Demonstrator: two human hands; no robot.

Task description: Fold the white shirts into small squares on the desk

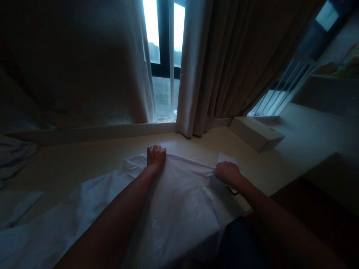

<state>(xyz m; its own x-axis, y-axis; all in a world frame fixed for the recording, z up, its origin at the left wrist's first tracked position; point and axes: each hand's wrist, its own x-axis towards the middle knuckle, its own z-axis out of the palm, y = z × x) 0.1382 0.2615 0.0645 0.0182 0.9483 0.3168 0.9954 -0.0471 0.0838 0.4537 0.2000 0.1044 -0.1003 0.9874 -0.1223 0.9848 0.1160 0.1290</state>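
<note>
A white shirt [182,201] lies spread over the pale surface, with a button showing near its lower middle. My left hand [156,158] is closed on the shirt's upper edge, beside the collar. Farther right, my right hand [227,172] grips the end of the same edge, and the cloth runs fairly straight between the two hands. Behind my right hand, a small white piece [224,157] sticks out, and a dark-edged flat object [233,190] shows just below the wrist. Both are partly hidden.
A white box [256,133] sits at the back right, near long curtains [221,63] and a window [164,93]. More white cloth [61,213] covers the left of the pale surface [84,153]. Bundled cloth [15,155] lies at the far left edge.
</note>
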